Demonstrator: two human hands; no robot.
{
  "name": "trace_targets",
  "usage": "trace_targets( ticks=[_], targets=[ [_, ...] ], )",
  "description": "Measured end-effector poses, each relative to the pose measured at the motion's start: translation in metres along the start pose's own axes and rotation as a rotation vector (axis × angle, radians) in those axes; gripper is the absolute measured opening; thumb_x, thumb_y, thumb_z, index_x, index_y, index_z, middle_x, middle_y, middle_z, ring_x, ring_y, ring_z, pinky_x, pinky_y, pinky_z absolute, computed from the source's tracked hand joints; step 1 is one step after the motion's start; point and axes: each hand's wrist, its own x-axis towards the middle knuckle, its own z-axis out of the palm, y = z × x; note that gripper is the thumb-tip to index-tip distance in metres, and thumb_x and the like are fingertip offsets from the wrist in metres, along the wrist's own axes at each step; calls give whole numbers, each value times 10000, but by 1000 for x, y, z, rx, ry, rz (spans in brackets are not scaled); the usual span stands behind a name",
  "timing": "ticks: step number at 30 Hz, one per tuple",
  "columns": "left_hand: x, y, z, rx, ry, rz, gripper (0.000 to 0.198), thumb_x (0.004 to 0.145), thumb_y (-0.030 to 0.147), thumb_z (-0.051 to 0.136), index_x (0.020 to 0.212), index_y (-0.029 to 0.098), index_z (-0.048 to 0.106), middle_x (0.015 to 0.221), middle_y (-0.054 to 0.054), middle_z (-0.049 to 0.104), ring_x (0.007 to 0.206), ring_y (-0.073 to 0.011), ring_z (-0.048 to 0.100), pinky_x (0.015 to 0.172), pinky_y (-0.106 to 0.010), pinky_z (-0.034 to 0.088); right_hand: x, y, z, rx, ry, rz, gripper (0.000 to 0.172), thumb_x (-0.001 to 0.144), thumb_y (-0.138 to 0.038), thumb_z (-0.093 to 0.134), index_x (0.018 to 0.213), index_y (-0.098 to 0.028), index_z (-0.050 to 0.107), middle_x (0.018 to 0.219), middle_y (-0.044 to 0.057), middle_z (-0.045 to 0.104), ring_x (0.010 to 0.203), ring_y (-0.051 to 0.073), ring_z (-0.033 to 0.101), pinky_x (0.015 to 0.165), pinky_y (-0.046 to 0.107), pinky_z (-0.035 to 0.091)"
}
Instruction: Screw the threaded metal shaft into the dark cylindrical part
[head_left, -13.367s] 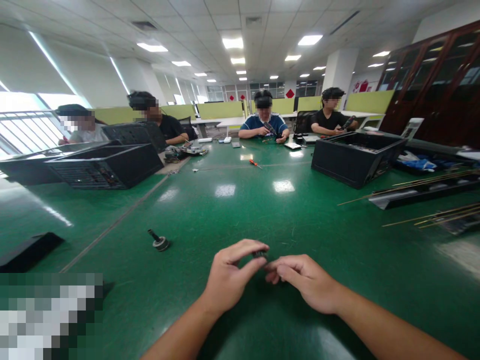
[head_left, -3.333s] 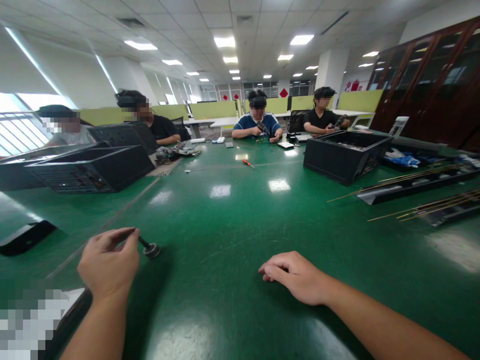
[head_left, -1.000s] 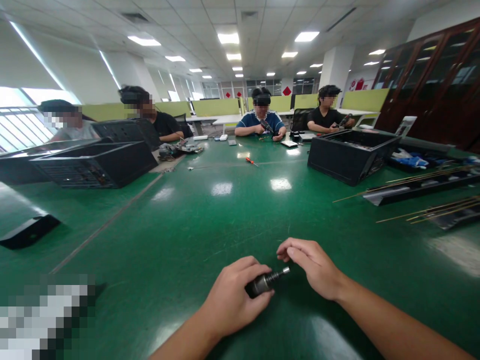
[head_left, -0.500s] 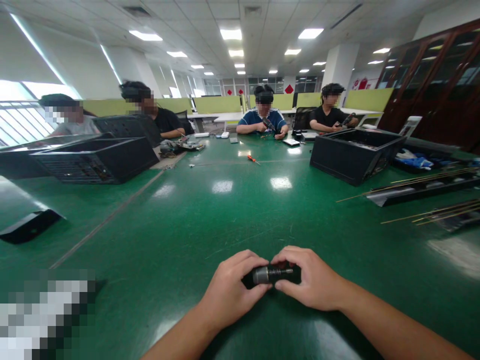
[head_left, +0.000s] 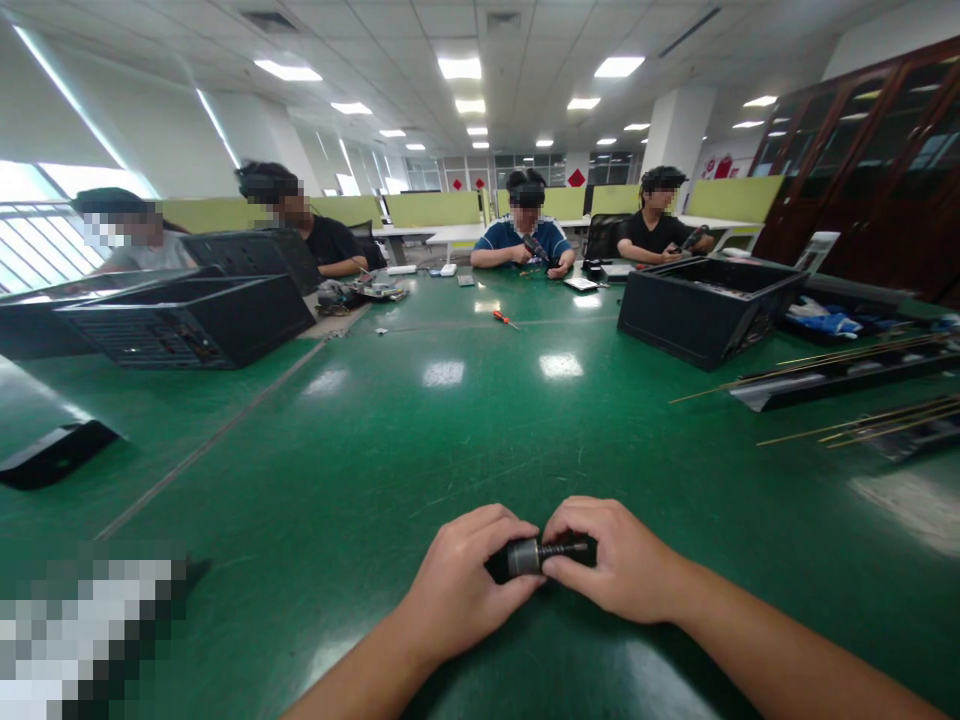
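Low in the middle of the head view I hold a dark cylindrical tool, apparently an electric screwdriver (head_left: 524,557), lying sideways. It has a grey collar and a thin coiled shaft pointing right. My left hand (head_left: 469,570) is closed round its dark body, thumb and fingers reaching the collar. My right hand (head_left: 611,560) curves round the shaft end, its thumb and fingertips pinched close at the collar's front edge. The body's back end is hidden by my left palm.
A computer case (head_left: 705,310) stands at the right, another case (head_left: 187,320) at the left. An orange screwdriver (head_left: 504,319) lies further back on the green table (head_left: 420,440). Thin brass-coloured rods (head_left: 825,365) jut in from the right. Several people sit round the table.
My right thumb and fingertips have moved left, closer to the grey collar, covering more of the coiled part. My left hand has barely shifted.
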Motion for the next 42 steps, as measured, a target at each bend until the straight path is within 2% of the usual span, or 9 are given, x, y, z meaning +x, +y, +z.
trace_targets(
  ticks=[6, 12, 21, 42],
  targets=[
    [0, -2, 0, 16, 3, -4, 262, 748, 191, 766, 997, 228, 694, 901, -29, 718, 816, -180, 670, 745, -292, 525, -1, 3, 1, -24, -2, -3, 87, 819, -190, 691, 898, -203, 656, 841, 1, 665, 797, 160, 606, 735, 278, 431],
    [-1, -4, 1, 48, 32, -13, 449, 736, 190, 780, 1161, 237, 645, 935, -22, 714, 842, -179, 680, 774, -299, 531, -1, 3, 0, -42, -5, -2, 85, 822, -196, 692, 897, -202, 652, 828, -2, 656, 785, 159, 597, 721, 277, 423],
    [1, 0, -1, 8, 21, -17, 266, 761, 181, 753, 1016, 231, 696, 911, -21, 710, 821, -162, 673, 755, -279, 525, 0, 4, -1, -41, -4, -3, 92, 823, -187, 686, 907, -202, 651, 833, 1, 658, 791, 163, 598, 722, 281, 426],
    [1, -2, -3, -8, 48, -47, 262, 778, 186, 736, 1032, 231, 690, 922, -31, 701, 829, -169, 669, 759, -291, 526, 1, 2, -8, -73, 21, 2, 55, 834, -187, 669, 884, -195, 648, 824, 9, 662, 786, 171, 604, 717, 286, 430]
  ],
)
